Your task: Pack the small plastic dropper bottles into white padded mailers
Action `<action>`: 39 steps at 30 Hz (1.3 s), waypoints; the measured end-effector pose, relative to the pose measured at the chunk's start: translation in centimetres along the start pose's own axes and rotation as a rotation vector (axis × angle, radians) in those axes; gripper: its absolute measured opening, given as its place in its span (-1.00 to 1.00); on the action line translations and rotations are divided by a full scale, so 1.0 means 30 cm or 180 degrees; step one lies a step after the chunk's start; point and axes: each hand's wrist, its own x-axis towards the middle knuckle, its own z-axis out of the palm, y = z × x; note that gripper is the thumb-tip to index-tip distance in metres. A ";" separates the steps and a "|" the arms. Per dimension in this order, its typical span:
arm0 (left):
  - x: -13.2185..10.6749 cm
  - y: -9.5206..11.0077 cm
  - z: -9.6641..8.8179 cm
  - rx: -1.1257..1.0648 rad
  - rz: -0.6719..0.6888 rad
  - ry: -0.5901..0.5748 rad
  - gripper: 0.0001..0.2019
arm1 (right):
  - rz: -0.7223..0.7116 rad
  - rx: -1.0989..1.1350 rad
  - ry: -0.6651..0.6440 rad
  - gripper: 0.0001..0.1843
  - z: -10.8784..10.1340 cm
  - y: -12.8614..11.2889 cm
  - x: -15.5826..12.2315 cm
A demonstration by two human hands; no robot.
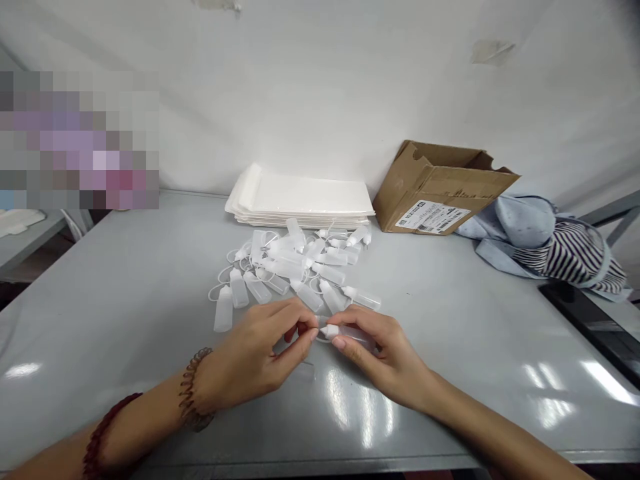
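A small translucent squeeze bottle [356, 335] with a white cap lies sideways in my right hand [387, 347], thumb and fingers closed around it. Its narrow tip points left. My left hand [260, 347] is closed in a pinch right at that tip; whatever sits between the fingertips is too small to make out. A thin white loop shows below the tip. Just beyond my hands, several similar bottles [287, 268] with white caps and looped straps lie in a loose heap on the grey table [150, 287]. One bottle [223, 310] stands out at the heap's left edge.
Behind the heap rests a stack of flat white packets [310, 193]. To its right is an opened cardboard box [445, 183] with a label. Folded blue and striped cloth [565, 243] and a black phone [590, 327] lie at the right. A pixelated patch covers the upper left.
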 end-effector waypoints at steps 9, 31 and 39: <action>0.017 -0.030 -0.064 0.0173 -0.0515 0.0172 -0.85 | -0.0630 -0.1890 0.0532 -0.69 -0.103 0.081 0.042; 0.016 0.017 -0.065 -0.0310 -0.1086 -0.0578 -0.78 | -0.0640 -0.1877 0.1185 -0.86 -0.057 0.069 0.031; 0.008 0.039 -0.075 -0.0949 -0.1349 -0.1325 -0.74 | -0.0719 -0.1625 0.1371 -0.85 -0.008 0.014 0.014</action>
